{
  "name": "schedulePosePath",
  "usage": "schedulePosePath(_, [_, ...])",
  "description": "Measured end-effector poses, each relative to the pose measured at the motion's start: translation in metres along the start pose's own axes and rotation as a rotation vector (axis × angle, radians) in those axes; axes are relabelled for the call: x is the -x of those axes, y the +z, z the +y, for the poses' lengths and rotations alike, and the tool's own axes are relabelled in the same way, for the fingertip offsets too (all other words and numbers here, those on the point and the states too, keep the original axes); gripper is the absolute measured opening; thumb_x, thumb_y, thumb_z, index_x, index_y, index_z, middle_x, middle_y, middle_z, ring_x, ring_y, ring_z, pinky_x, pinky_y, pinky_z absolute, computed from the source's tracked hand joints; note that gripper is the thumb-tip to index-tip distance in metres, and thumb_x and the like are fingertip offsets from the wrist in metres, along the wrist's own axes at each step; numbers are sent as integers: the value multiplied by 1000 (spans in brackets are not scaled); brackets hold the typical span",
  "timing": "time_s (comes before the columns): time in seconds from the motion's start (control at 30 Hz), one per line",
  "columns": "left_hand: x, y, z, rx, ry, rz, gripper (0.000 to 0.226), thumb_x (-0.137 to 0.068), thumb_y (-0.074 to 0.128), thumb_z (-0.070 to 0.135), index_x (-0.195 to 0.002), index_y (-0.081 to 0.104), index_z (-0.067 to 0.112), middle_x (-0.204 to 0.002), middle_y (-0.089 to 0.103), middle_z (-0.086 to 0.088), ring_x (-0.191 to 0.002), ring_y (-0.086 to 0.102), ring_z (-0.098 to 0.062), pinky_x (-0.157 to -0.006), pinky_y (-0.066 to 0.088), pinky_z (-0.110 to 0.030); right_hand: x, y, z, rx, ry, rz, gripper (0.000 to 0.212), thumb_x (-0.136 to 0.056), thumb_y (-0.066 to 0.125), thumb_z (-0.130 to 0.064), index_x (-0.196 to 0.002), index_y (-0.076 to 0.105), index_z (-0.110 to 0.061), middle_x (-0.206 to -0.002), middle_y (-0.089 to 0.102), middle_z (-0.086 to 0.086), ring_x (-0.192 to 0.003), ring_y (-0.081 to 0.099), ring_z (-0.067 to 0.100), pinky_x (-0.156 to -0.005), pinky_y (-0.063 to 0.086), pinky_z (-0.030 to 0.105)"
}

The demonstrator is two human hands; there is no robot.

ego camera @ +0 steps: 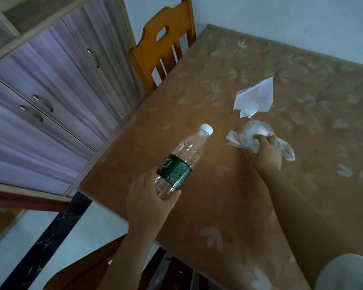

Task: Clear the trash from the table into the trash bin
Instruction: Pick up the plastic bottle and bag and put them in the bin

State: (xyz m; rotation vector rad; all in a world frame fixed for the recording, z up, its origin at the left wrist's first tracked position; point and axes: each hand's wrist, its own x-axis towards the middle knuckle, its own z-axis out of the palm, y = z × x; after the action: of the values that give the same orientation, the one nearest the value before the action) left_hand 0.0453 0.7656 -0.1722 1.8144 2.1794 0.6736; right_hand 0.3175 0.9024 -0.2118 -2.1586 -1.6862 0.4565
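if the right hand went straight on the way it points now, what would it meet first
The right hand grips the crumpled clear plastic, so that comes first. Beyond it, the white paper looks like the next thing in line, probably at its left part, though depth is hard to judge from one view.

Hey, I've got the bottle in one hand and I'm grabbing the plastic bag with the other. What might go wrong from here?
1. The left hand grips the plastic bottle only at its lower end, so it might slip and fall.
2. The right hand holds just part of the clear plastic bag. Its loose ends could slide out.
3. With both hands full, the white paper on the table may get forgotten.
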Motion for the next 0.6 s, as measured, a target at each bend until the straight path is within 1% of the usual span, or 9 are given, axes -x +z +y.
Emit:
schedulePosePath(0.17, [8, 0, 3, 26, -4, -10, 70, -58, 75, 50, -113, 57, 11, -101, 64, -5, -88, 55, -18, -70, 49, -32, 15, 4, 3, 6, -1, -40, 33, -79, 60, -13, -111, 55, -7, -118, 50, 23, -100, 50, 42, -85, 44, 55])
schedulePosePath(0.23, [13, 0, 6, 29, -3, -28, 71, -57, 75, 50, -113, 57, 11, -102, 64, -5, -89, 56, -18, -71, 50, -33, 23, 1, 4, 1, 6, -80, 28, -82, 57, -13, -110, 56, -7, -118, 52, 20, -103, 49, 38, -89, 42, 50])
schedulePosePath(0.3, [18, 0, 9, 29, 2, -39, 71, -56, 77, 48, -112, 57, 10, -101, 64, -5, -89, 56, -18, -71, 50, -34, 35, -4, 6, -36, 20, -105, 24, -84, 56, -12, -108, 57, -8, -115, 55, 17, -104, 49, 33, -88, 40, 42])
schedulePosePath(0.37, [22, 0, 12, 37, 6, -58, 70, -55, 79, 46, -112, 57, 11, -100, 64, -6, -88, 55, -18, -71, 50, -35, 49, -8, 10, -79, 26, -117, 21, -84, 55, -11, -105, 58, -7, -111, 57, 17, -99, 51, 32, -84, 41, 39])
schedulePosePath(0.4, [25, 0, 14, 43, 12, -70, 71, -55, 80, 46, -112, 57, 11, -100, 64, -6, -87, 55, -18, -70, 49, -34, 57, -11, 12, -95, 42, -122, 20, -85, 54, -11, -103, 59, -7, -108, 59, 17, -94, 53, 31, -80, 43, 38])
schedulePosePath(0.47, [30, 0, 15, 52, 48, -96, 71, -55, 79, 46, -113, 57, 11, -99, 64, -6, -85, 53, -17, -67, 47, -32, 75, -19, 16, -128, 123, -117, 20, -86, 50, -10, -102, 60, -5, -99, 61, 18, -76, 55, 26, -66, 44, 34])
schedulePosePath(0.5, [32, 0, 15, 52, 72, -109, 72, -56, 79, 47, -113, 57, 11, -98, 63, -7, -84, 53, -17, -67, 47, -32, 86, -23, 18, -140, 168, -109, 21, -87, 48, -10, -103, 60, -5, -96, 62, 17, -70, 54, 23, -62, 42, 33])
schedulePosePath(0.6, [37, -2, 18, 60, 112, -145, 73, -57, 80, 46, -117, 55, 12, -100, 62, -5, -87, 53, -19, -71, 47, -35, 120, -35, 26, -127, 237, -83, 21, -88, 47, -12, -103, 60, -4, -90, 61, 14, -69, 54, 20, -65, 42, 30])
